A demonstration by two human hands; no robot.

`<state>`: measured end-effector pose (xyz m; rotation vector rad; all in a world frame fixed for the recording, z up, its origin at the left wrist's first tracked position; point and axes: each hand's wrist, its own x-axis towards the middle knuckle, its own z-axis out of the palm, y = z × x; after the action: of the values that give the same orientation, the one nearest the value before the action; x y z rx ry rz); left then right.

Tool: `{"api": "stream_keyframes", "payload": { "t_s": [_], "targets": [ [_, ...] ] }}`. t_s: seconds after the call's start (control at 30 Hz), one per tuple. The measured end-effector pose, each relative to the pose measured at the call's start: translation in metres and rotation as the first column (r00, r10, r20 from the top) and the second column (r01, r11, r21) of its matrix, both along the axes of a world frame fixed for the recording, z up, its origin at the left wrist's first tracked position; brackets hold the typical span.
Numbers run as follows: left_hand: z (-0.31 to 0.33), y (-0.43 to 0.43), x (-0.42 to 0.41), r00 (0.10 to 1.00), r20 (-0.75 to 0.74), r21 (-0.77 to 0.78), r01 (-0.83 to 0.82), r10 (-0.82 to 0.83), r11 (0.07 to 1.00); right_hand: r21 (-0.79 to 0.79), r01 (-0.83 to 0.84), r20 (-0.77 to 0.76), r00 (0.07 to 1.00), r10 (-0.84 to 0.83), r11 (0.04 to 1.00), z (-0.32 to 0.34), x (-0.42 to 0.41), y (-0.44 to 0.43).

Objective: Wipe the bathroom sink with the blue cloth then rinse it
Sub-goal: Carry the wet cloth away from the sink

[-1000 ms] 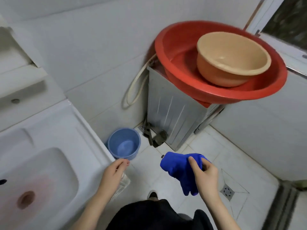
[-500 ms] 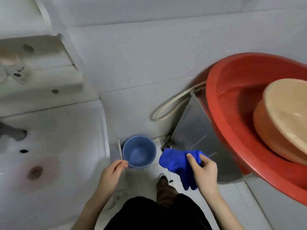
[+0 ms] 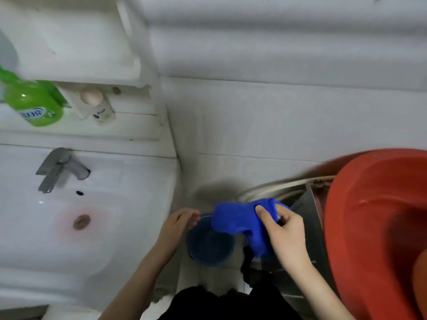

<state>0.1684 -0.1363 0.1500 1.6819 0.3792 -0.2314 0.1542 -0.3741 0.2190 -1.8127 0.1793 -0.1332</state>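
Soft, fairly bright, even light washes the white sink pale, with one small glint below the faucet. Motion blur smears the wall tiles and the red basin (its rim streaks sideways). A dim shadow pools on the wall above the blue bucket, and straight lines bow toward the edges.

My hands, two: left hand, right hand. One blue cloth. One sink, one faucet. One blue bucket. One red basin. Two bottles: green bottle, white bottle.
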Motion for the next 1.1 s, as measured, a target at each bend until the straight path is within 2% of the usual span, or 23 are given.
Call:
{"api": "stream_keyframes", "payload": {
  "t_s": [0.1, 0.17, 0.23, 0.3, 0.4, 0.47, 0.53, 0.63, 0.8, 0.9, 0.97, 1.03, 1.1],
  "targets": [
    [0.025, -0.018, 0.022, 0.986, -0.157, -0.181, 0.03, -0.059, 0.983, 0.002, -0.073, 0.07, 0.995, 0.073, 0.997, 0.028, 0.006, 0.002],
    [0.043, -0.026, 0.033, 0.958, -0.22, -0.39, 0.088, -0.186, 0.917, 0.003, -0.13, 0.103, 0.986, 0.129, 0.992, 0.048, 0.008, 0.003],
    [0.064, -0.033, 0.038, 0.924, -0.205, -0.559, 0.161, -0.324, 0.814, -0.01, -0.169, 0.133, 0.977, 0.169, 0.986, 0.065, 0.009, 0.004],
    [0.091, -0.037, 0.04, 0.93, -0.138, -0.594, 0.198, -0.341, 0.78, -0.021, -0.185, 0.162, 0.969, 0.186, 0.982, 0.084, 0.008, 0.005],
    [0.131, -0.037, 0.038, 0.983, 0.072, -0.515, 0.183, -0.17, 0.838, -0.036, -0.199, 0.208, 0.957, 0.202, 0.979, 0.114, 0.006, 0.001],
    [0.162, -0.032, 0.032, 0.979, 0.187, -0.428, 0.159, -0.085, 0.889, -0.039, -0.19, 0.267, 0.944, 0.193, 0.981, 0.137, 0.003, -0.002],
    [0.195, -0.028, 0.026, 0.948, 0.31, -0.307, 0.17, -0.071, 0.937, -0.022, -0.154, 0.345, 0.926, 0.152, 0.988, 0.161, 0.0, -0.006],
    [0.249, -0.028, 0.016, 0.837, 0.539, -0.125, 0.189, -0.093, 0.974, -0.011, -0.138, 0.467, 0.875, 0.127, 0.99, 0.197, -0.001, -0.009],
    [0.33, -0.028, 0.013, 0.629, 0.775, -0.126, 0.244, -0.058, 0.962, 0.036, -0.113, 0.682, 0.729, 0.059, 0.993, 0.255, 0.008, -0.014],
    [0.374, -0.03, 0.013, 0.489, 0.87, -0.095, 0.298, -0.066, 0.95, 0.011, -0.12, 0.781, 0.621, 0.067, 0.993, 0.294, 0.015, -0.017],
    [0.399, -0.03, 0.018, 0.435, 0.897, -0.062, 0.301, -0.079, 0.951, -0.005, -0.123, 0.814, 0.576, 0.075, 0.992, 0.322, 0.017, -0.017],
    [0.415, -0.031, 0.027, 0.447, 0.889, -0.022, 0.258, -0.099, 0.966, -0.012, -0.122, 0.838, 0.54, 0.076, 0.993, 0.343, 0.023, -0.015],
    [0.423, -0.031, 0.041, 0.503, 0.856, 0.047, 0.156, -0.121, 0.987, -0.009, -0.113, 0.817, 0.572, 0.072, 0.994, 0.356, 0.033, -0.012]
  ]
}}
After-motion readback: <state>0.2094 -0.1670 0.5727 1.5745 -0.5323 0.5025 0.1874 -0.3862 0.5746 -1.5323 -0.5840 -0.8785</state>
